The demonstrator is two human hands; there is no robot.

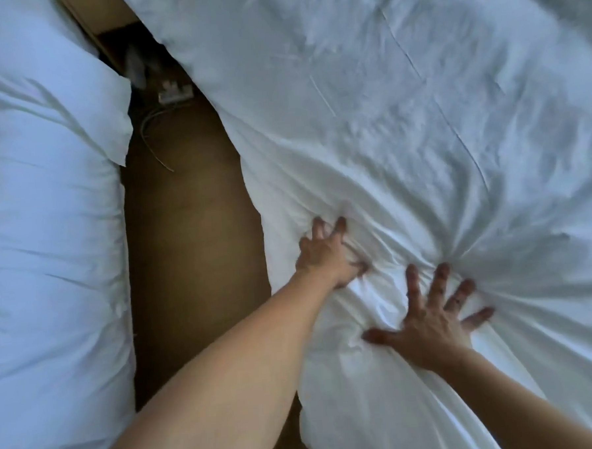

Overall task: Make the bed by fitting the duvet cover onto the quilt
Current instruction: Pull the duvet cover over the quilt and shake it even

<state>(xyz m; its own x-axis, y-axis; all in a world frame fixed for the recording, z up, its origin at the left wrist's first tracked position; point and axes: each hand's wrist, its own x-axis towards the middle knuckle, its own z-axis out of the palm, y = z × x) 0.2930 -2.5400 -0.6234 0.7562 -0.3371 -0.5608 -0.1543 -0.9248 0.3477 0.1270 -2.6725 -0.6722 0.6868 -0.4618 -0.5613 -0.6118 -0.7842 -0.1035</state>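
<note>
Near the bed's left edge, the left hand (pixel 327 257) bunches the crumpled white duvet cover (pixel 402 122) in its grip; the right hand (pixel 433 323) presses it, fingers spread flat.

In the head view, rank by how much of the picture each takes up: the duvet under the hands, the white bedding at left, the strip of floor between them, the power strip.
1. Duvet.
2. White bedding at left.
3. Floor strip.
4. Power strip, far smallest and farthest from the camera.

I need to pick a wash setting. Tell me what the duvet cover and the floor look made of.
Duvet cover: white woven cloth, probably cotton, matte with slight sheen; it creases sharply and bunches under the left hand and right hand. Floor: brown, matte, soft-looking, possibly carpet; blur leaves it open.
</note>
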